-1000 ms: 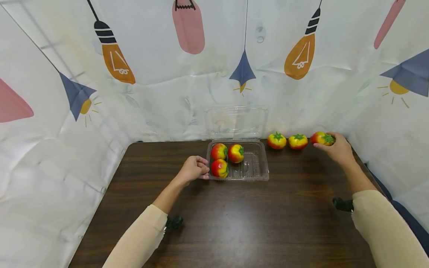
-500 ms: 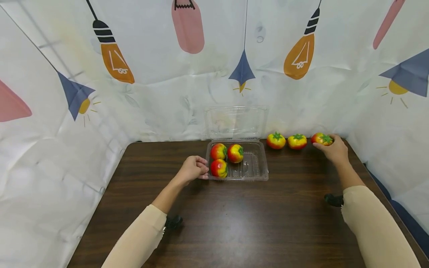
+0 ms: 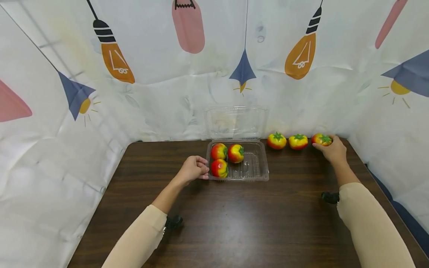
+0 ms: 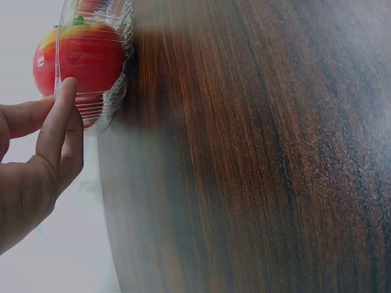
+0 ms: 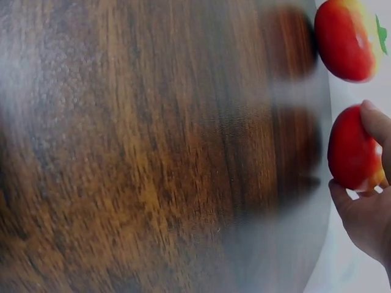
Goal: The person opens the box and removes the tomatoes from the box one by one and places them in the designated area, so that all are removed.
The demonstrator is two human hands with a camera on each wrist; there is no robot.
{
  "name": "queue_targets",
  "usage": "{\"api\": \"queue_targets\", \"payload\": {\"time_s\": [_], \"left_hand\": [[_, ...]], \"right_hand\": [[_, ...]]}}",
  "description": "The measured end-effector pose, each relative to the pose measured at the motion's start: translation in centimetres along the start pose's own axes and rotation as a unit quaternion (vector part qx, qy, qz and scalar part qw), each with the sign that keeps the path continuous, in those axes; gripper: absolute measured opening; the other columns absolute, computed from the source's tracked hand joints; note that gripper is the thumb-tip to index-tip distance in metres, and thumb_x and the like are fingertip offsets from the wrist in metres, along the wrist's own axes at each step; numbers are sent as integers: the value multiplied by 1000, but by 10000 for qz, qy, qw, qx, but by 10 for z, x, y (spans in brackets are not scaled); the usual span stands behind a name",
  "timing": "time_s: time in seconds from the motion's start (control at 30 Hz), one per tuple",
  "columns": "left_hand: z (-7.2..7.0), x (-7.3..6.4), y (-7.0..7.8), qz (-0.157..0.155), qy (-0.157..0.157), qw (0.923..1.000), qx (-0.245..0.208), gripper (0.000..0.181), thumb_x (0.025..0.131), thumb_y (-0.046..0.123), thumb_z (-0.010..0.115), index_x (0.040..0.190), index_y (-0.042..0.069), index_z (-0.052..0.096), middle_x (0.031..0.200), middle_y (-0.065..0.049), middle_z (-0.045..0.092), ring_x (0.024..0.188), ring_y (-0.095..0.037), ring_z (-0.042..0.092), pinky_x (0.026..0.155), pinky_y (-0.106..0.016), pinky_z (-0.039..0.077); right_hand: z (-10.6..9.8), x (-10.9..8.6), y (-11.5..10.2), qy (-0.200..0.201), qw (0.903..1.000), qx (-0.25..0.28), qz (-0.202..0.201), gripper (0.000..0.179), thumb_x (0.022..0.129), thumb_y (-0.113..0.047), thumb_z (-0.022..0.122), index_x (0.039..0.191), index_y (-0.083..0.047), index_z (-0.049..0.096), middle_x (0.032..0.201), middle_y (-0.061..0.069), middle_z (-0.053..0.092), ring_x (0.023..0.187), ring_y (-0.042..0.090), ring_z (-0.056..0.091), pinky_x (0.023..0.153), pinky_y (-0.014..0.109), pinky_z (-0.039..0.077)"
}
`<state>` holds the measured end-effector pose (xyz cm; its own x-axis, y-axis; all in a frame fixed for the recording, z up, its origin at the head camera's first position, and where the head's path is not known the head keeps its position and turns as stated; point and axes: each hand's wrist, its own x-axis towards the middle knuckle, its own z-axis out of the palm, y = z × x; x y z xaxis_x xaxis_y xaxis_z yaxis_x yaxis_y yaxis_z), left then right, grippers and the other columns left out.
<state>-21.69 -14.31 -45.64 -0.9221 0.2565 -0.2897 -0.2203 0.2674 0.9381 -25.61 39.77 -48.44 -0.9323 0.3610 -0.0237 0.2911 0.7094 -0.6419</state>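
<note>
My left hand [image 3: 193,169] pinches the front left rim of a clear plastic clamshell box [image 3: 256,169] between thumb and fingers. Three red-and-yellow tomatoes with green tops sit inside, one of them a front tomato [image 3: 219,168] close to my fingers. In the left wrist view, fingertips press the clear wall beside a tomato [image 4: 91,58]. At the far right, my right hand [image 3: 336,150] grips a tomato [image 3: 321,139], which appears to rest on the table. The right wrist view shows thumb and fingers around this tomato [image 5: 349,149]; its far side is hidden.
The box's transparent lid [image 3: 236,123] stands raised against a printed white cloth [image 3: 161,93]. Along the back edge of the dark wooden table [image 3: 234,223], a tomato [image 3: 276,141] and another tomato [image 3: 298,142] lie between the box and my right hand.
The right-hand tomato has turned so its green top faces more upward, and it sits slightly lower. My right forearm has swung leftward. The left hand and box stay put.
</note>
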Motion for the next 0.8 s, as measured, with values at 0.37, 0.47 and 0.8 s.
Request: {"api": "queue_targets", "payload": {"time_s": [0.37, 0.47, 0.8], "left_hand": [[0, -1, 0, 8, -1, 10000, 1, 31, 95, -13, 63, 124, -17, 53, 92, -23, 66, 65, -15, 68, 66, -30, 66], [0, -1, 0, 6, 23, 10000, -10, 31, 95, -13, 63, 124, -17, 53, 90, -21, 66, 65, -15, 68, 66, -30, 66], [2, 1, 0, 35, 17, 10000, 16, 32, 95, -12, 63, 125, -17, 52, 89, -18, 66, 65, -14, 68, 65, -30, 66]], "right_hand": [[5, 0, 1, 9, 9999, 1, -110, 89, 98, -41, 69, 155, 11, 24, 148, 43, 36, 137, 59, 34, 116, 70, 31], [6, -1, 1, 14, 10000, 72, -62, 91, 98, -39, 69, 156, 11, 21, 149, 44, 34, 138, 60, 33, 118, 70, 30], [6, 0, 1, 16, 9999, 109, -79, 91, 98, -37, 69, 157, 10, 18, 150, 45, 32, 139, 61, 31, 119, 71, 28]]}}
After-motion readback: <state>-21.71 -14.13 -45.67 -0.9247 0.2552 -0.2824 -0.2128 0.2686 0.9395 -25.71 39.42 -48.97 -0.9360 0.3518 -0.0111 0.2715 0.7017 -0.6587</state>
